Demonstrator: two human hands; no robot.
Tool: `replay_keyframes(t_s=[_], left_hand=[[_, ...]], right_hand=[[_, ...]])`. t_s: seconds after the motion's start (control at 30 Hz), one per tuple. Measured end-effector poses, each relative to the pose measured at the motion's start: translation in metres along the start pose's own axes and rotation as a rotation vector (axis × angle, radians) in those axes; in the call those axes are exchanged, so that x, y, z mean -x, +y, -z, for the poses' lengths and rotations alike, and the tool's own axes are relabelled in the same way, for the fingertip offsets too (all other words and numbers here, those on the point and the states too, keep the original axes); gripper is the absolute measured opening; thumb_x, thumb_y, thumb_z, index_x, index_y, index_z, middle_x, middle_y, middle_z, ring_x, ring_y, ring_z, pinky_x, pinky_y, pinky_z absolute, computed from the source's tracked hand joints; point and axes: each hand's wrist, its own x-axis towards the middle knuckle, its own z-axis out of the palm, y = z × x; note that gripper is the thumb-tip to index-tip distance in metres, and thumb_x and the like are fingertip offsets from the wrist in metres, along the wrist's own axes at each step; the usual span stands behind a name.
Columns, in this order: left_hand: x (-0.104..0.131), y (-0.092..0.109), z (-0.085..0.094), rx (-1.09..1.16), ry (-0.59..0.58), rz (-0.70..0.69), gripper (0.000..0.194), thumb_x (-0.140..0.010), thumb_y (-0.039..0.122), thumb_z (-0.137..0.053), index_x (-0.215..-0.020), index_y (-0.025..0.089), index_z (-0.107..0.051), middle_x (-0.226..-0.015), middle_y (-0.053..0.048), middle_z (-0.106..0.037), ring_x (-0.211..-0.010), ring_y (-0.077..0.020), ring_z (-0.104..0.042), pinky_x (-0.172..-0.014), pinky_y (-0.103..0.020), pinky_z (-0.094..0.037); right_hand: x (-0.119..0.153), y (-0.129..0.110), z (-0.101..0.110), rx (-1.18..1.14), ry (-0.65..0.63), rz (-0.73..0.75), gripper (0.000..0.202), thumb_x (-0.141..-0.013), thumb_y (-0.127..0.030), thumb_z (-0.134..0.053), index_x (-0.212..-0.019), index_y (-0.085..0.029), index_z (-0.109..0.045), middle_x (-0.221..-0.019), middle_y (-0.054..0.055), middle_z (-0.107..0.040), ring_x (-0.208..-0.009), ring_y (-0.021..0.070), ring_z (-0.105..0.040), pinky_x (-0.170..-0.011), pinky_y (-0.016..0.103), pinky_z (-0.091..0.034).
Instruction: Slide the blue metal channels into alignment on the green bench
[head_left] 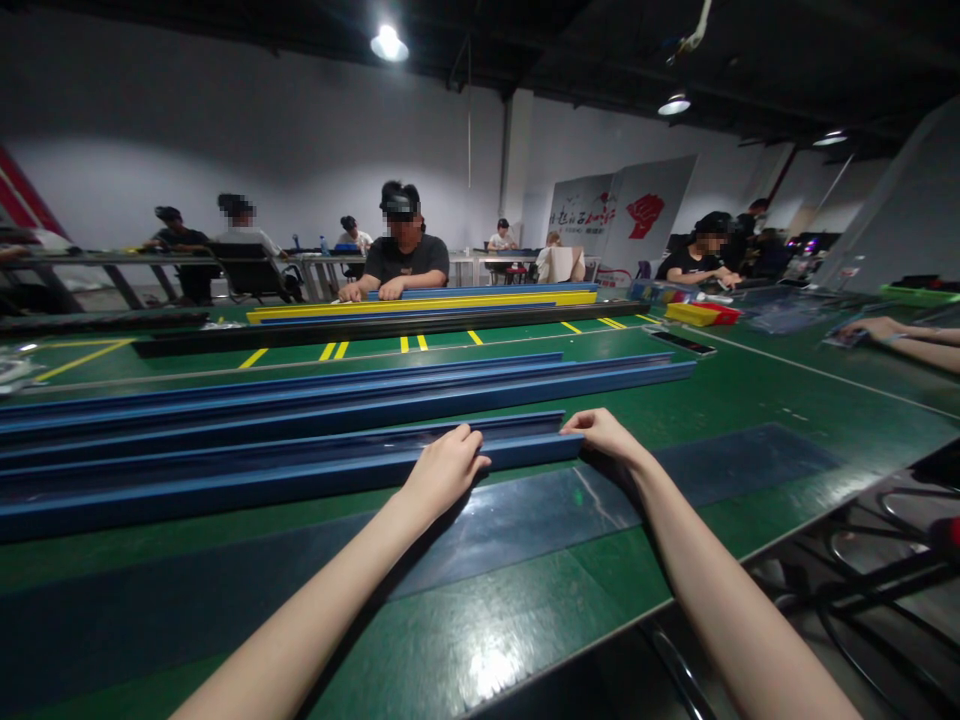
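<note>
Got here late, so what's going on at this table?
A person's left hand is on the nearest blue channel, the right hand at its right-hand end. A clear strip lies on the green table, beneath the forearms. Another blue channel lies beyond. Farther off, a co-worker has both hands by a long yellow piece.

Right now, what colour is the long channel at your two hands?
The channel is blue, darker inside; the head view shows it.
</note>
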Motion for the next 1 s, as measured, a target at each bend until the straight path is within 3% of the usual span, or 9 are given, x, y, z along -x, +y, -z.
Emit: replay_keyframes(t_s=[1.0], left_hand=[[-0.0027, -0.0025, -0.0070, 0.097, 0.061, 0.027, 0.012, -0.080, 0.027, -0.050, -0.088, 0.020, -0.056, -0.087, -0.002, -0.058, -0.083, -0.0160, -0.055, -0.068, -0.024, -0.040]], right_hand=[[-0.0029, 0.0007, 0.0012, -0.055, -0.038, -0.006, 0.015, -0.050, -0.023, -0.059, -0.057, -0.011, -0.063, -0.046, 0.001, -0.053, -0.040, 0.0053, -0.037, -0.041, 0.021, -0.026]])
